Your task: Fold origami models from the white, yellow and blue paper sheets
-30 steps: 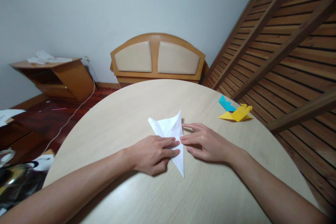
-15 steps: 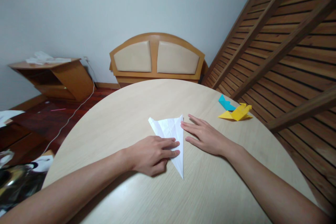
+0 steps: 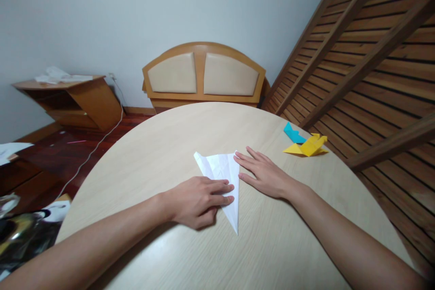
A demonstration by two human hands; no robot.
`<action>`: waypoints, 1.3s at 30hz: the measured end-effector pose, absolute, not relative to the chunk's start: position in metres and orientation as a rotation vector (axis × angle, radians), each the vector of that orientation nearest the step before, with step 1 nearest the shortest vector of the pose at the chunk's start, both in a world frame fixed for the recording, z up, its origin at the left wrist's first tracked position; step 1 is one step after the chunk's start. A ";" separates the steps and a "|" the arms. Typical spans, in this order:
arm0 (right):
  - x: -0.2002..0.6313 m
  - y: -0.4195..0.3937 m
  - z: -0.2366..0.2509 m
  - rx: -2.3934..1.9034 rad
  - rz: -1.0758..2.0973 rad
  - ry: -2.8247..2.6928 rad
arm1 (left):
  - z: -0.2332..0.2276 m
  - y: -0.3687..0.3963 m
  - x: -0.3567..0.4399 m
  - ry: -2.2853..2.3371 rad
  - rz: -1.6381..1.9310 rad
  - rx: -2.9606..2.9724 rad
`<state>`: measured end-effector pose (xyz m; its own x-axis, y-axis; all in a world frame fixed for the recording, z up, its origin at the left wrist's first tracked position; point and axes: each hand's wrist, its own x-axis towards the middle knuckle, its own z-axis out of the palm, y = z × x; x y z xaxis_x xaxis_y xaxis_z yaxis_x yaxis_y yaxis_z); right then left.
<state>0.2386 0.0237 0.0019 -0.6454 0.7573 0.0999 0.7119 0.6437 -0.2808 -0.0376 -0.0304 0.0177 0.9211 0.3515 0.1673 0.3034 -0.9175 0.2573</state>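
A white paper point(image 3: 221, 172), folded into a long narrow triangle, lies flat on the round light-wood table point(image 3: 163, 145), its sharp tip pointing toward me. My left hand point(image 3: 195, 199) rests palm down on the paper's lower left part, fingers pressing it to the table. My right hand point(image 3: 263, 173) lies flat with fingers spread, fingertips touching the paper's right edge near its upper corner. Neither hand grips anything.
A yellow folded paper figure point(image 3: 308, 146) and a blue one point(image 3: 292, 135) lie at the table's far right. Beyond the table stand a wooden headboard point(image 3: 204, 74), a slatted wooden frame point(image 3: 374, 54) and a tilted small cabinet point(image 3: 73, 97). Clutter covers the floor at left.
My right hand slid up along the paper's right edge and flattened out. The raised flap of the paper now lies flat. My left hand stayed put.
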 end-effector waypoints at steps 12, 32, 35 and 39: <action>0.240 0.039 -0.015 -1.388 0.319 -2.316 | 0.014 -0.031 -0.037 0.433 0.321 2.861; 0.270 0.037 0.003 -1.126 0.600 -2.428 | 0.019 -0.022 -0.049 0.333 0.421 2.609; 0.275 0.042 -0.002 -1.194 0.417 -2.453 | 0.018 -0.022 -0.049 0.332 0.422 2.608; 0.275 0.044 0.000 -1.245 0.135 -2.372 | 0.015 -0.022 -0.049 0.342 0.415 2.637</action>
<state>0.2749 0.0439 -0.0001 -0.4879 0.8006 0.3478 0.7560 0.5867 -0.2903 -0.0487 -0.0220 0.0146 0.9242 0.3038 0.2316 0.1697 -0.8696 0.4637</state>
